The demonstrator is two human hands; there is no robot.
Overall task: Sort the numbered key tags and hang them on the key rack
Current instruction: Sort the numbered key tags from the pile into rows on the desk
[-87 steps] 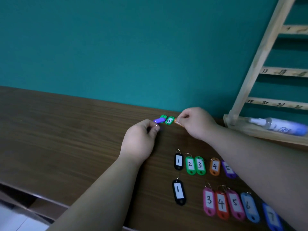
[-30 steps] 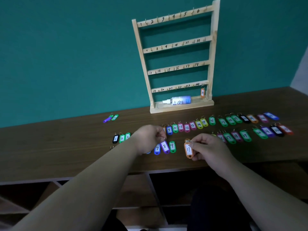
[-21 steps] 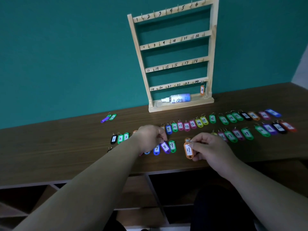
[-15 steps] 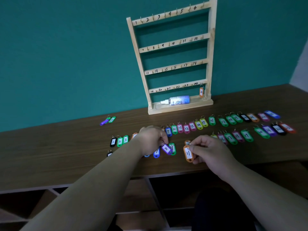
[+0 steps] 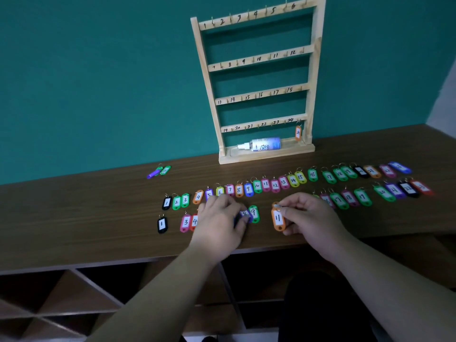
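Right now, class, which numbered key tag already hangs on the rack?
The orange tag 24, on the last hook of the key rack's bottom rail; the rest are down on the table.

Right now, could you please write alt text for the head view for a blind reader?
A person's right hand pinches an orange plastic key tag numbered 11 on a brown wooden table, the left hand at a purple tag numbered 8, amid two rows of numbered tags. Behind, a pale wooden key rack holds one orange tag, 24.

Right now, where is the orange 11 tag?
Head view: orange 11 tag on the table, right of the green 9 tag, ring pinched by the right hand.
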